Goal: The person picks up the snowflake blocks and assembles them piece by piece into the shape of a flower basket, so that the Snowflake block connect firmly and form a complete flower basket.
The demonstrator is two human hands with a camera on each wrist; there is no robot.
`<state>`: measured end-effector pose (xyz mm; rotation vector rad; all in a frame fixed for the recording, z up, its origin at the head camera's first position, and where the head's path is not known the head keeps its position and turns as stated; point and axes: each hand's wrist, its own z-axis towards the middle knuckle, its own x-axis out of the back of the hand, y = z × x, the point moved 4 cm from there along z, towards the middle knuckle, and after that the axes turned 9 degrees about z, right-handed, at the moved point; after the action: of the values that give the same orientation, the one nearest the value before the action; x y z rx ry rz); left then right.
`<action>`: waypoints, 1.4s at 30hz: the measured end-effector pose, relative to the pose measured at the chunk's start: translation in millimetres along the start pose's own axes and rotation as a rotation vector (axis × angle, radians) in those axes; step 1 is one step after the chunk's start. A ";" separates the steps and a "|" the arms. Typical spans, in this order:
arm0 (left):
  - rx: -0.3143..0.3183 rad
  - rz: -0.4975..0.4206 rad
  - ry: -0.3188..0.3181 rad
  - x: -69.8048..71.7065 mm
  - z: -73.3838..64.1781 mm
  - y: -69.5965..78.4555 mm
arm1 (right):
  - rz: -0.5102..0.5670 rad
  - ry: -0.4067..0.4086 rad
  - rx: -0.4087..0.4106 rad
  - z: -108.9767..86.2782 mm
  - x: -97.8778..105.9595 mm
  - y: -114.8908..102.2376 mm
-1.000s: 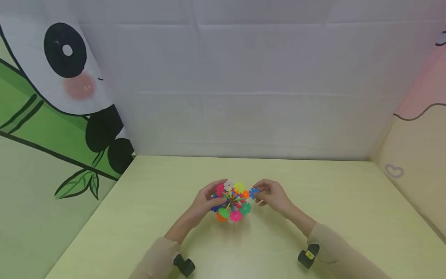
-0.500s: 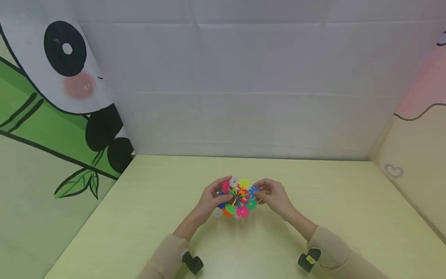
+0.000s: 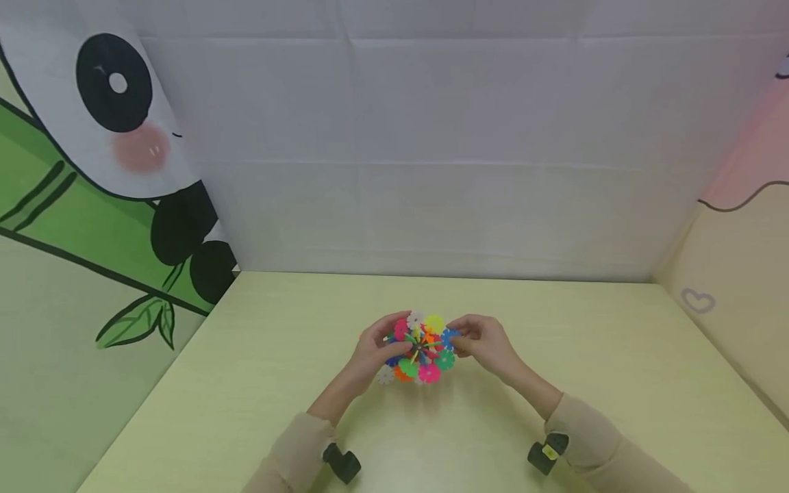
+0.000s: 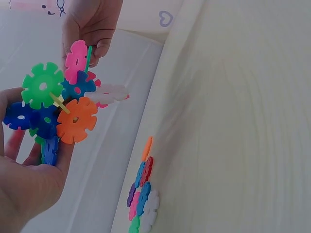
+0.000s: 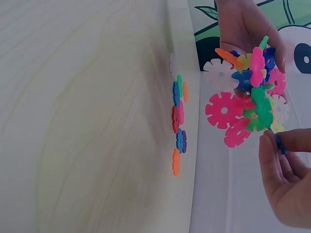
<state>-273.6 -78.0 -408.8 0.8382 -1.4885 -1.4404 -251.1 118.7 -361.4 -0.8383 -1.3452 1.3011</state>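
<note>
My left hand (image 3: 372,352) holds a rounded cluster of interlocked snowflake discs (image 3: 429,373) just above the table, its thumb over the near side. The discs are pink, green, orange, blue, yellow and white, set at many angles. At the cluster's right side, my right hand (image 3: 490,346) pinches a blue snowflake disc (image 5: 281,144) between thumb and fingers. That disc meets the cluster's edge; whether their slots are joined I cannot tell. In the left wrist view, the left palm (image 4: 34,189) is under the cluster, near an orange disc (image 4: 77,120).
Several loose snowflake discs (image 5: 175,119) lie on the pale wooden table (image 3: 216,411), seen in both wrist views. A white sheet (image 3: 431,150) hangs behind the table. Painted panels (image 3: 123,164) stand at the sides.
The left hand has carried the cluster right and slightly up, closing the gap to the blue disc in the right hand. Over the last half second, both hands have barely moved.
</note>
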 end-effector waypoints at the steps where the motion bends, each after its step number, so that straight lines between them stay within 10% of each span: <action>1: 0.001 -0.001 0.003 -0.1 0.6 0.2 | 0.006 0.002 -0.004 2.1 1.0 4.8; 20: 0.017 -0.038 0.030 -9.6 3.7 6.8 | 0.016 0.068 -0.013 4.6 12.7 22.4; 33: -0.061 0.053 -0.142 -24.1 -4.6 24.0 | 0.067 0.197 0.024 -1.8 11.7 19.8; 42: -0.062 -0.018 -0.073 -25.0 -4.8 20.9 | 0.073 0.235 0.080 -0.2 9.5 21.6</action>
<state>-257.4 -55.1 -391.7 0.7708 -1.4858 -1.5366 -256.7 131.5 -380.4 -0.9602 -1.0799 1.2610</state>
